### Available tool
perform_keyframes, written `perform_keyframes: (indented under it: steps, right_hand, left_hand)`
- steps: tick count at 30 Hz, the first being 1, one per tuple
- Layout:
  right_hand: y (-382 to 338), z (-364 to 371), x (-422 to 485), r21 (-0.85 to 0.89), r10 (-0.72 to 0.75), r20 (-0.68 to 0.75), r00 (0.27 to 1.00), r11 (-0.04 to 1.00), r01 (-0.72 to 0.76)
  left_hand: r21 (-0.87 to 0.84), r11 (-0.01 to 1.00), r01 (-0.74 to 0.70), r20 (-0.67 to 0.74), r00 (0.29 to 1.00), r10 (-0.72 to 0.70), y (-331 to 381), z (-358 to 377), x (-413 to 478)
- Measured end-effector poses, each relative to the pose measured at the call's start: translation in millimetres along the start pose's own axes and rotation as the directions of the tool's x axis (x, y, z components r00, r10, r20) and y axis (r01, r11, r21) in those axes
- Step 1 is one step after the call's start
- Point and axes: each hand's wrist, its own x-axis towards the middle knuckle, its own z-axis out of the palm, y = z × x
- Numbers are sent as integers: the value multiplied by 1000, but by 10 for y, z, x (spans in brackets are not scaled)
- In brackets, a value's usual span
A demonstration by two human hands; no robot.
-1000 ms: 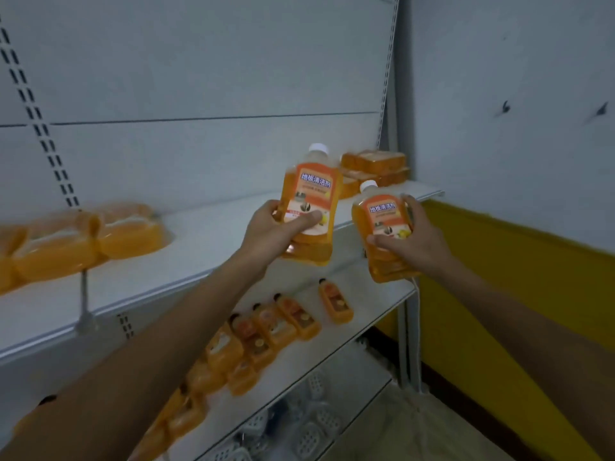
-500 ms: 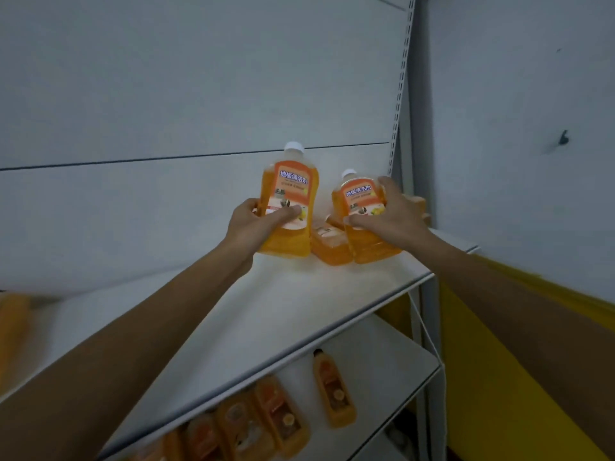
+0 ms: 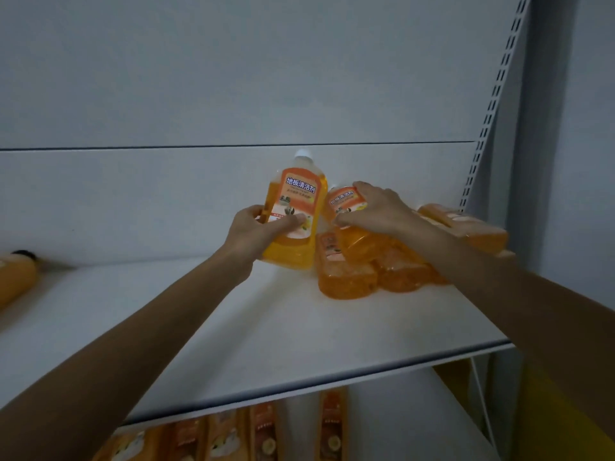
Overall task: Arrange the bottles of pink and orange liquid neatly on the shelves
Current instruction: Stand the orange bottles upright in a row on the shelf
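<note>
My left hand (image 3: 258, 227) grips an orange bottle (image 3: 296, 211) with a white cap, standing upright near the back of the white upper shelf (image 3: 299, 327). My right hand (image 3: 376, 207) holds a second orange bottle (image 3: 352, 221), tilted back over several orange bottles (image 3: 349, 277) that lie flat on the shelf. Two more flat bottles (image 3: 466, 227) are stacked at the far right, partly hidden by my right forearm.
One orange bottle (image 3: 16, 274) with a dark cap lies at the shelf's left edge. On the lower shelf several orange bottles (image 3: 263, 434) lie in a row. A slotted upright (image 3: 492, 101) and a grey wall bound the right side.
Both hands moved the two bottles further back onto the upper shelf. The left bottle now stands on the shelf; the right one has tilted down onto the lying bottles.
</note>
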Motion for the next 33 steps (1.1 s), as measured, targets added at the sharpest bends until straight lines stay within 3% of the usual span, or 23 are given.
perform_keyframes:
  steps: [9,12,15,18,20,22,27,29,33]
  right_hand:
    - [209,-30,87,-238,-8,103,995,971,32]
    - [353,-119,98,-1,-90,12,996,996,90]
    - [481,-295,48,293,-159,-106,982,938,184]
    - [631,-514,19,369,-188,-182,965,897,244]
    - [768,-627,23,341,-181,-212,960,907,247]
    - [977,-689,65,201,-170,-202,964,956,211]
    - [1361,-612,37,-122,-117,136,984,983,134]
    - [1377,-529,8,-216,-148,130,980,961,174]
    - [1324,-526,-19,-200,-158,105,982,964,176]
  left_hand:
    - [-99,994,48,-108,992,-58,45,303,-239]
    - [-146,988,46,-115,991,-63,170,415,-282]
    - [-177,984,29,-108,993,-49,333,589,-256]
    - [-199,980,-21,-82,997,5,489,852,-168]
    - [-217,976,-37,-71,997,22,563,1037,-100]
    - [-197,979,-44,-66,997,32,588,1206,-29]
    - [36,998,-59,-117,991,63,516,1543,76]
    - [137,989,-57,-131,988,75,509,1599,143]
    - [327,945,32,-126,992,10,519,1667,217]
